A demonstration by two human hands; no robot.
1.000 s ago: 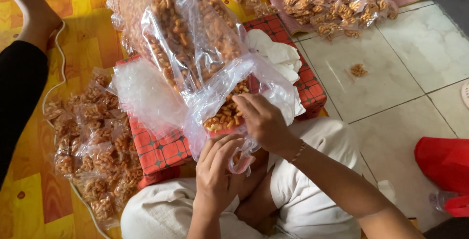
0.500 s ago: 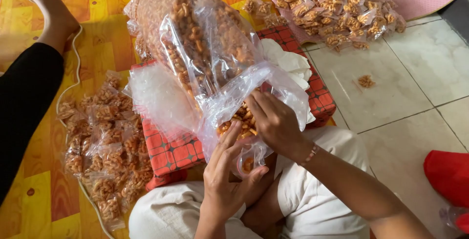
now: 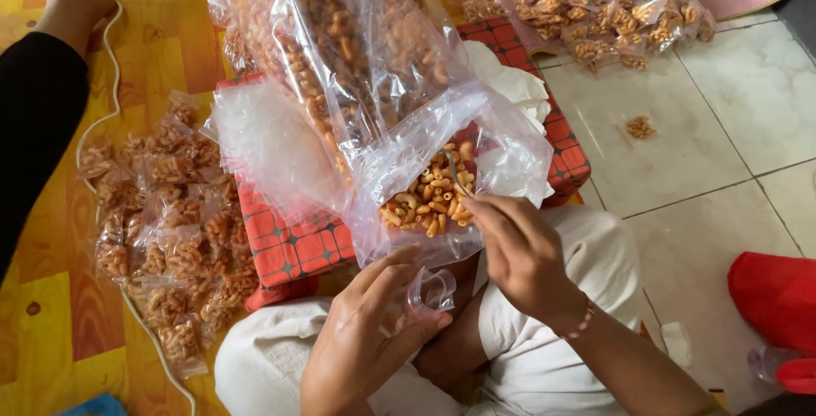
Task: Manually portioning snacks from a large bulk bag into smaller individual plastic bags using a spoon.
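Note:
A big clear plastic bag [image 3: 365, 67] full of orange macaroni-shaped snacks lies on a red checked cushion [image 3: 289, 246] in front of my lap. Its open mouth shows loose snacks [image 3: 425, 199]. My right hand [image 3: 518, 250] is at the mouth and grips the handle of a thin metal spoon [image 3: 456, 174], which dips into the snacks. Just below the mouth, my left hand [image 3: 374, 331] holds a small clear plastic bag [image 3: 429, 290] between thumb and fingers. I cannot tell whether the small bag has anything in it.
Several small filled snack packets [image 3: 170, 220] lie on the yellow mat at left. A bigger heap of packets [image 3: 586, 0] sits at the top right. Another person's black-clad leg [image 3: 34, 127] rests at far left beside a white cord [image 3: 106, 118]. A red bag [image 3: 773, 284] sits on the tiles at right.
My right hand has drawn back from inside the big bag's mouth to its edge, and the spoon now shows. My left hand has dropped lower with the small bag.

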